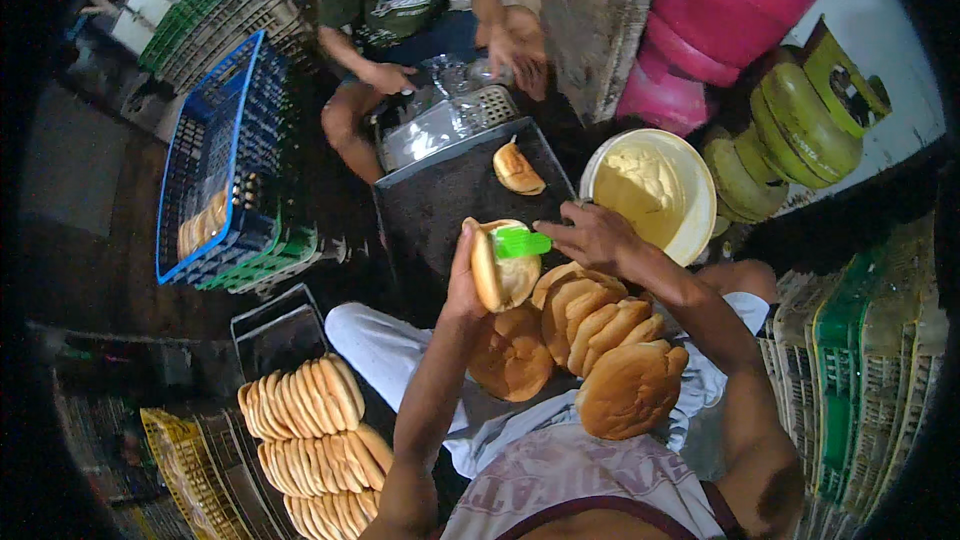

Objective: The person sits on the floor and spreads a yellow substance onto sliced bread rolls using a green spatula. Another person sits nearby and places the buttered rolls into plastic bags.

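In my left hand (463,281) I hold a split bread bun (489,270), its cut side opened toward the right. A bright green plastic spreader (523,242) lies against the pale inner face of the bun. My right hand (592,236) grips the spreader at its right end. Just beyond that hand stands a white bucket (709,199) holding pale yellow cream (637,180). Several round flat buns (592,315) rest in a pile on my lap below both hands. One filled, folded bun (517,169) lies on the dark metal tray (442,202) ahead of me.
Across the tray sits another person (405,22) handling clear plastic bags (450,82). Rows of buns (300,397) fill a tray at lower left. A blue crate (217,105) tops a stack on the left. Pink (742,0) and green gas cylinders (802,127) stand at right, near stacked crates (847,390).
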A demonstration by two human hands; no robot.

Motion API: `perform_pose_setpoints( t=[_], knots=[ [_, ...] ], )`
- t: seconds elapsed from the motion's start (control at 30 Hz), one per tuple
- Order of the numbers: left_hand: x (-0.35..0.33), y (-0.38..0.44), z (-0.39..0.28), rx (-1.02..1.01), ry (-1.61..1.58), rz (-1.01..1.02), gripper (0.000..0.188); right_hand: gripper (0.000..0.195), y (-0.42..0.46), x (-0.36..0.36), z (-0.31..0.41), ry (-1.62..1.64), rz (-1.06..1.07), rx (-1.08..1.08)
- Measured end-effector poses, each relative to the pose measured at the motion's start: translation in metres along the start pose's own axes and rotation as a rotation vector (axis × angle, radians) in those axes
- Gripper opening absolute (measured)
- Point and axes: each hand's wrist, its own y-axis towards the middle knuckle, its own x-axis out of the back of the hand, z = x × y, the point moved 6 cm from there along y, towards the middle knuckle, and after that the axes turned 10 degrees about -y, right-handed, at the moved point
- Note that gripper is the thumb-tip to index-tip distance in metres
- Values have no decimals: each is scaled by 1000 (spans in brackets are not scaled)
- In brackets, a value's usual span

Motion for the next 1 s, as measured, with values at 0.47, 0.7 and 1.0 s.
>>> perform_pose_setpoints(
  t=[0.47,0.7,1.0],
  knots=[
    [50,24,-19,-197,-101,-106,42,53,-46,9,-12,-70,-142,-55],
    [104,84,-74,-514,479,-274,40,41,-98,12,-89,136,-195,-491],
    [86,154,5,451,2723,37,39,35,-119,13,-116,245,-158,-590]
  ],
)
